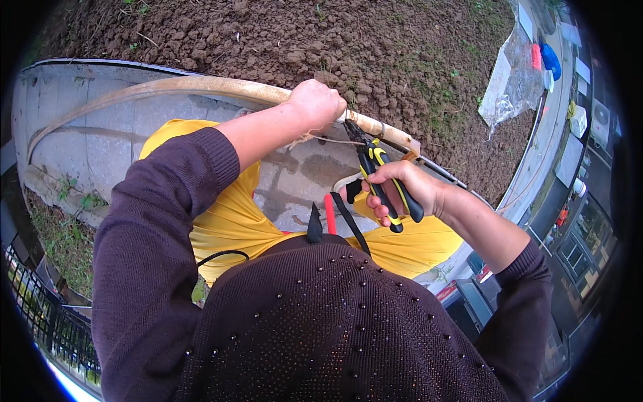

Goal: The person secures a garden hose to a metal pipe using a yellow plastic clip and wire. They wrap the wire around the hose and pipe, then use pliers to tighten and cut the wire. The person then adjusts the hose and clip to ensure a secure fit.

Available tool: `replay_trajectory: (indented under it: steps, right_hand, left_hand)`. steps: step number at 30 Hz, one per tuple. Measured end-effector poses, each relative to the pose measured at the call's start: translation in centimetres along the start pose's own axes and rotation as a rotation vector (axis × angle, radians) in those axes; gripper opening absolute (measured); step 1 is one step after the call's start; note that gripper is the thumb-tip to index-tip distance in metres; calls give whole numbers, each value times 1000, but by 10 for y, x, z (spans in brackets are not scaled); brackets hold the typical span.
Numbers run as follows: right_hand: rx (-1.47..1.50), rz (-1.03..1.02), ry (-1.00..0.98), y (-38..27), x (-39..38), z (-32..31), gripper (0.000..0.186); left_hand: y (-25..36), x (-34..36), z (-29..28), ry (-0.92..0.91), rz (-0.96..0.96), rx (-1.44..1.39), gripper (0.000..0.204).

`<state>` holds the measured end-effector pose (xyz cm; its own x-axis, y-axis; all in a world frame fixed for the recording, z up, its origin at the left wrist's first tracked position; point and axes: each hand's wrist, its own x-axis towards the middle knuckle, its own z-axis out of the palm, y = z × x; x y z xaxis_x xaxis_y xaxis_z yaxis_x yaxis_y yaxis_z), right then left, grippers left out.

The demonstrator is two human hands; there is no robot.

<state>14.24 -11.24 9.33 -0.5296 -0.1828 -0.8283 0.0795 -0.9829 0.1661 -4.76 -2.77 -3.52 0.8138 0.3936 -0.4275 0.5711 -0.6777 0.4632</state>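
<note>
Beside tilled soil [268, 40], the pale pole [228, 87] is gripped by the left hand [319, 104], the pliers [369, 161] by the right hand [406, 187]. Paving [274, 184] is partly hidden by yellow trousers [231, 224]; plastic sheeting [514, 90] is spread farther right.

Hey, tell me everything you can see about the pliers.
The pliers have dark, metal-looking jaws and two black-and-yellow handles, apparently rubber or plastic. The right hand holds them with the handles spread apart. They slant in the view, jaws toward the upper left, tips at the pole beside the left hand. Whether the jaws grip anything is too small to tell.
</note>
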Motion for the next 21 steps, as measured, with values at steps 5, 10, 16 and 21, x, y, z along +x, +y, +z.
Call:
replay_trajectory:
  steps: [5,10,16,21]
  right_hand:
    - [-242,147,208,-20,-9,-3,32]
    - [-512,272,456,-41,-10,10,25]
    - [-572,267,418,-48,-11,20,21]
    - [-554,284,498,-50,0,29,24]
  left_hand:
    - [3,0,2,-3,-35,-14,14]
    - [0,3,6,-3,-36,-30,15]
    - [3,4,1,-41,-40,-45,18]
    - [-1,7,-12,-107,-107,24,20]
